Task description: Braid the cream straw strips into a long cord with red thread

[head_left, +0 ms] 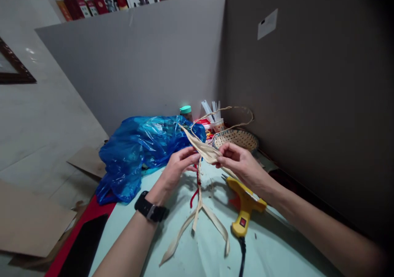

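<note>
My left hand (180, 166), with a black watch on the wrist, pinches pale straw strips (203, 147) from the left. From the right, my right hand (240, 162) pinches the same bundle, fingers closed on it. The strips run up toward the back and hang down in long tails (197, 223) onto the pale green tabletop (277, 252). A red cord (194, 195) dangles among them. A thin twisted straw loop (237, 115) arcs above my hands.
A yellow glue gun (244, 207) lies under my right wrist, its black cable running toward me. Behind are a woven basket (237, 138), a cup of sticks (217, 123), a teal-capped jar (186, 112) and a blue plastic bag (141, 149). Grey partition walls close the back and right. Cardboard lies on the floor at left.
</note>
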Demonstrator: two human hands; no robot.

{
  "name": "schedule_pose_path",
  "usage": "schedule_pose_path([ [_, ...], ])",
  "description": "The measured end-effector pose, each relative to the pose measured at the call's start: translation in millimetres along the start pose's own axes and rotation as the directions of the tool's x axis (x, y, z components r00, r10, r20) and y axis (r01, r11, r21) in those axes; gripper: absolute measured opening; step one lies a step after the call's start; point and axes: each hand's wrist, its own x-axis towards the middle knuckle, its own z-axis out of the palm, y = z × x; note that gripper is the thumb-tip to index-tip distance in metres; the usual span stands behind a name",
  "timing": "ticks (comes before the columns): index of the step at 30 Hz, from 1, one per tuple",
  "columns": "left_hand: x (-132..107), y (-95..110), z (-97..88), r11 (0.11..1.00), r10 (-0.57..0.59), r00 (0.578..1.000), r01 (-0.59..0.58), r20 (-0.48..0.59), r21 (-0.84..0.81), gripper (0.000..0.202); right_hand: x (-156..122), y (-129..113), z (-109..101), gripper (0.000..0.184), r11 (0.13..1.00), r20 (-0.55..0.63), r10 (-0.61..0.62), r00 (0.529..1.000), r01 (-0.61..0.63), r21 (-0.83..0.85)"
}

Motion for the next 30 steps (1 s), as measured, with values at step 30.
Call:
schedule_pose_path([
  [30, -20, 21, 21.9, 0.684, -0.161, 0.977, 0.214, 0.142, -0.698, 0.017, -23, -1, 8, 0.023, 0.972, -0.075, 0.061, 0.995, -0.076, -0.222],
])
